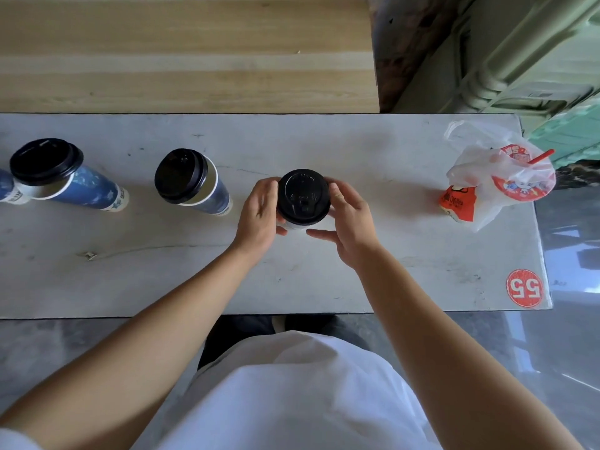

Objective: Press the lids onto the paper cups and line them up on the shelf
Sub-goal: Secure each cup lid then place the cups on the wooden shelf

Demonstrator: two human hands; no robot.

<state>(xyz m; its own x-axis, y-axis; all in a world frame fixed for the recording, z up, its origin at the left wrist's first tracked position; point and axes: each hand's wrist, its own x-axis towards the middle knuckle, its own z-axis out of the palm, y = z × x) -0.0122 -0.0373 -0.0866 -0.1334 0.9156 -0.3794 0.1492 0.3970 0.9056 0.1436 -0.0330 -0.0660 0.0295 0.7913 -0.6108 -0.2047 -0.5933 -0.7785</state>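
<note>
A paper cup with a black lid (303, 196) stands in the middle of the grey table (406, 254), seen from straight above, so its body is almost hidden. My left hand (259, 216) wraps its left side, thumb under the lid's rim. My right hand (349, 219) curves round the right side with fingers spread; its thumb is clear of the cup. Two more lidded blue cups stand to the left, one (191, 183) nearby and one (65, 173) farther off. A further blue cup (4, 188) is cut off by the left edge.
A pale wooden surface (185, 53) runs behind the table. At the right end sits a plastic bag (480, 190) holding a sealed drink with a red straw. A red "55" sticker (524, 288) marks the near right corner.
</note>
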